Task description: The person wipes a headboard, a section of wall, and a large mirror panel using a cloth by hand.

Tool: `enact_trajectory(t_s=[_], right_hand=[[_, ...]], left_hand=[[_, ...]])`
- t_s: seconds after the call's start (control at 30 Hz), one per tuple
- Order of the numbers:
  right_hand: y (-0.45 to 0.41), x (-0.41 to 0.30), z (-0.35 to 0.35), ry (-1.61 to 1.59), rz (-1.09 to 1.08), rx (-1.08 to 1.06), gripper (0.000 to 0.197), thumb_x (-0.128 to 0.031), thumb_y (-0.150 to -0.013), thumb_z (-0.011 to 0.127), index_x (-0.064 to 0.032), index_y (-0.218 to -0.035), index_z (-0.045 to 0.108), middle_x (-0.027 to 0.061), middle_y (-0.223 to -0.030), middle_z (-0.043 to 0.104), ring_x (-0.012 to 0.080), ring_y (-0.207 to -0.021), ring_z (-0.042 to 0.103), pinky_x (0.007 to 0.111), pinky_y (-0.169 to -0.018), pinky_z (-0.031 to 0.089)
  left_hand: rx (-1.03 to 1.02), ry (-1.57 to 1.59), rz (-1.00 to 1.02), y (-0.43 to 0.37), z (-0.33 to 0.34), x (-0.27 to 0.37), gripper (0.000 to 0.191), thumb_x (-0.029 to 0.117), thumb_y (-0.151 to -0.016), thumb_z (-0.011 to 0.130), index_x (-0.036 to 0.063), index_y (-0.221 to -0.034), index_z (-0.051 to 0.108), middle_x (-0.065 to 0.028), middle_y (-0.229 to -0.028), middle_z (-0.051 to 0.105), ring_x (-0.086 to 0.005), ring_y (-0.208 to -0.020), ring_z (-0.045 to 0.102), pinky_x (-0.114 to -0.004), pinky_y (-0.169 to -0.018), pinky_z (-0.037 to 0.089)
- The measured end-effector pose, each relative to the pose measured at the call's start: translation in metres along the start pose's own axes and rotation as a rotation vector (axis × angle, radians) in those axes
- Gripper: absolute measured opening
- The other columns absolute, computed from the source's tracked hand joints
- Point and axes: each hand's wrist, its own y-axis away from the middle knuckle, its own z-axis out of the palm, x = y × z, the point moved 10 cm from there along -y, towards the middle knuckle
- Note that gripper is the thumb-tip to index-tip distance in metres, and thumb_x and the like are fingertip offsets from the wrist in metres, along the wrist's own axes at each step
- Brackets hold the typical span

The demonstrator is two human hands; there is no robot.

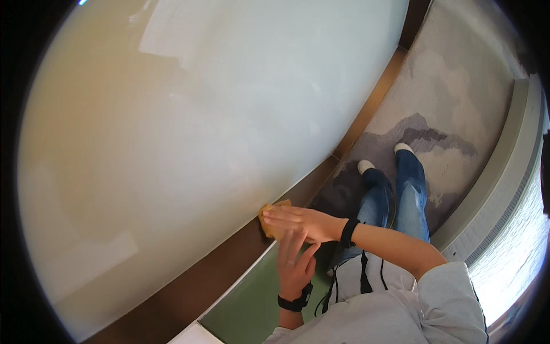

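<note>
A yellow-orange cloth (267, 223) lies against the brown border strip (223, 266) along the lower edge of a large glossy pale panel (180, 142). My right hand (307, 222) is laid flat over the cloth with its fingers stretched out, hiding part of it. A black band circles the right wrist. Just below, my left hand (294, 266) points its spread fingers at the cloth and the right palm; whether the fingertips touch is hard to tell. It wears a ring and a black wrist device.
A green surface with a pale edge (245, 296) lies under my left forearm. Patterned grey carpet (451, 172) extends past my shoes. A long grey sill-like unit (485, 193) curves along the right, beside a bright window (511, 266).
</note>
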Motion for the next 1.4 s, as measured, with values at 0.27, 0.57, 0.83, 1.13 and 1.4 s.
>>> enact_trajectory(t_s=[0.27, 0.57, 0.83, 1.13, 1.4], right_hand=[[0.03, 0.062, 0.024, 0.07, 0.312, 0.044, 0.073, 0.002, -0.08, 0.053, -0.0059, -0.144, 0.02, 0.0105, -0.149, 0.024, 0.0275, -0.137, 0.023, 0.038, -0.111, 0.027], [0.091, 0.146, 0.042, 0.093, 0.658, 0.19, 0.066, 0.008, -0.081, 0.04, -0.0089, -0.142, 0.025, 0.0176, -0.143, 0.032, 0.0303, -0.131, 0.033, 0.036, -0.105, 0.034], [0.146, 0.109, 0.005, -0.465, 0.938, 0.498, 0.042, -0.011, -0.091, 0.046, -0.0019, -0.131, 0.039, 0.0115, -0.106, 0.059, 0.019, -0.097, 0.055, 0.029, -0.087, 0.042], [-0.007, -0.198, -0.052, -0.1, 0.356, 0.369, 0.047, -0.004, -0.092, 0.048, -0.0021, -0.137, 0.036, 0.0117, -0.131, 0.047, 0.0191, -0.121, 0.044, 0.031, -0.102, 0.033], [-0.142, -0.521, -0.023, 0.672, -0.923, 0.364, 0.067, 0.014, -0.067, 0.039, 0.0009, -0.132, 0.044, 0.0247, -0.142, 0.031, 0.0424, -0.129, 0.034, 0.049, -0.106, 0.029]], left_hand=[[-0.077, 0.054, -0.043, -0.001, -0.016, -0.004, 0.033, -0.005, -0.071, 0.056, 0.0171, -0.094, 0.066, -0.0036, -0.124, 0.055, -0.0314, -0.126, 0.042, -0.053, -0.104, 0.03], [-0.056, 0.003, -0.02, 0.009, -0.023, -0.013, 0.032, -0.006, -0.067, 0.055, 0.0171, -0.086, 0.067, -0.0013, -0.118, 0.058, -0.0304, -0.124, 0.044, -0.054, -0.104, 0.031], [0.193, -0.089, 0.086, 0.046, -0.086, 0.018, 0.032, -0.004, -0.068, 0.056, 0.0186, -0.087, 0.068, -0.0025, -0.117, 0.058, -0.0306, -0.125, 0.044, -0.054, -0.105, 0.029], [0.932, -0.098, 0.037, 0.112, -0.194, 0.037, 0.043, 0.006, -0.081, 0.055, 0.0057, -0.123, 0.043, -0.0222, -0.142, 0.028, -0.0452, -0.134, 0.02, -0.059, -0.107, 0.015], [0.942, 0.015, -0.273, 0.114, -0.216, 0.041, 0.061, 0.02, -0.081, 0.06, 0.0036, -0.135, 0.036, -0.0309, -0.146, 0.008, -0.0554, -0.132, 0.008, -0.063, -0.105, 0.016]])
